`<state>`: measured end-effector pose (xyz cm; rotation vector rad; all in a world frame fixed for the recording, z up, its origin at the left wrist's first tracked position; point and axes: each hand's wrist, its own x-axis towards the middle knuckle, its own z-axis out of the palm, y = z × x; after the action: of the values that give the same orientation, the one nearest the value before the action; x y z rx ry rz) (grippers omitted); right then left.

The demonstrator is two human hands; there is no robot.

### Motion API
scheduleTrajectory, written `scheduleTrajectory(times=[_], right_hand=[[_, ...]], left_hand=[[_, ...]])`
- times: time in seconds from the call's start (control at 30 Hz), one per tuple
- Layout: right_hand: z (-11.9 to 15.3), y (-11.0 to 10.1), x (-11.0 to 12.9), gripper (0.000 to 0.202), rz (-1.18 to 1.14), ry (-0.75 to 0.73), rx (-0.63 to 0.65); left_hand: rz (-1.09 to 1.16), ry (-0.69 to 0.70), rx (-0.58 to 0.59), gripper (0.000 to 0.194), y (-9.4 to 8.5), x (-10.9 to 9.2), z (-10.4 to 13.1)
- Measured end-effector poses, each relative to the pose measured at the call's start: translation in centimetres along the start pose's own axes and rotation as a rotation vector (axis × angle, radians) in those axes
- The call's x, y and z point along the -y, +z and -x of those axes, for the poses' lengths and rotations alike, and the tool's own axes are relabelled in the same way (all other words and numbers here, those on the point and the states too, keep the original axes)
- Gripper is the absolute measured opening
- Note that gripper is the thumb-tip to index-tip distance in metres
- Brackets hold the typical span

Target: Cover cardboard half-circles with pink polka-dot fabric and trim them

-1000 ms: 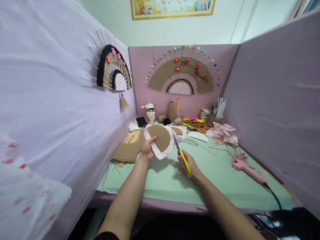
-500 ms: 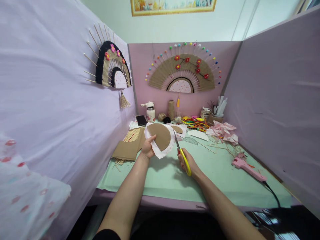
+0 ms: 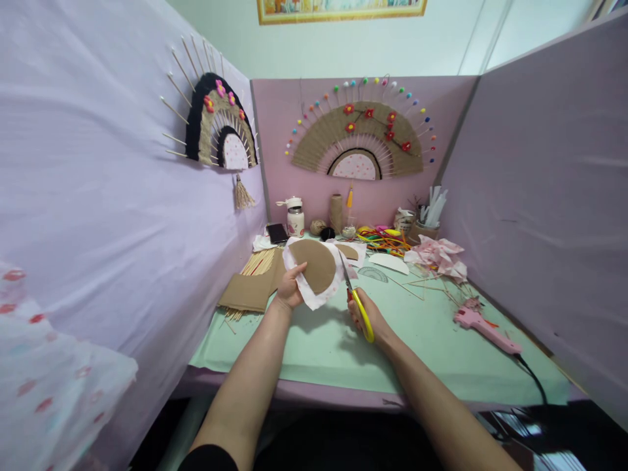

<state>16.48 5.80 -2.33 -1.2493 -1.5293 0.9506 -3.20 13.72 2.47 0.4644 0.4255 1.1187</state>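
Observation:
My left hand [image 3: 290, 288] grips the lower left edge of a brown cardboard half-disc [image 3: 314, 267], its thumb lying on the board. White patterned fabric [image 3: 314, 301] sticks out around the cardboard as a border. Yellow-handled scissors [image 3: 363, 316] are held in my right hand [image 3: 367, 313], blades pointing up and away beside the right edge of the fabric. Whether the blades touch the fabric cannot be made out. Behind the scissors lies a smaller cardboard piece on white fabric [image 3: 360, 250].
Cardboard [image 3: 245, 293] and thin sticks lie at left. A pink glue gun [image 3: 485, 328] with a black cable is at right. Crumpled fabric [image 3: 439, 255], a white half-disc [image 3: 389, 263], a protractor [image 3: 373, 273], a bottle [image 3: 296, 221] and coloured strands [image 3: 385, 242] stand or lie farther back.
The camera view has shifted very slightly. Both hands, the cardboard with its fabric and the scissors keep nearly the same positions.

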Motion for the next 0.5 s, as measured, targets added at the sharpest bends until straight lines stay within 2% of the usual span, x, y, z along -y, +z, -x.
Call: scheduleTrajectory(times=[0.5], right_hand=[[-0.03,0.17,0.51,0.028,-0.022,0.024,-0.056]], left_hand=[[-0.002,0.004,-0.007,0.041,0.11,0.01,0.14]])
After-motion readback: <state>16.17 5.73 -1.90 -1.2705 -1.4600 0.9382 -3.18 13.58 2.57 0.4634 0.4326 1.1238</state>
